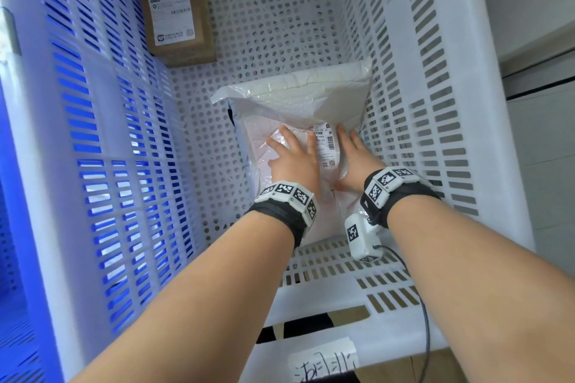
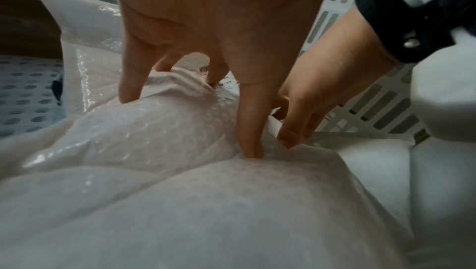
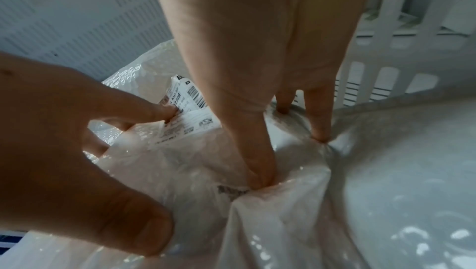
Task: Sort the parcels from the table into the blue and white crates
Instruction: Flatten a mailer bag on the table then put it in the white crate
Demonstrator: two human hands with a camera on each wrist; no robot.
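White bubble mailer (image 1: 298, 121) lies at five o'clock in the white crate (image 1: 441, 121); left hand (image 1: 294, 158) and right hand (image 1: 353, 155), grips released, press it flat. Slick film could spring back or snag fingers.

Head view is evenly and brightly lit, with blue glow bleeding through the white crate (image 1: 435, 40) slats on the left, and straight walls are bowed by the wide lens. Both wrist views are dimmer, soft and noisy; glare is caught on the bubble mailer (image 2: 144, 137).
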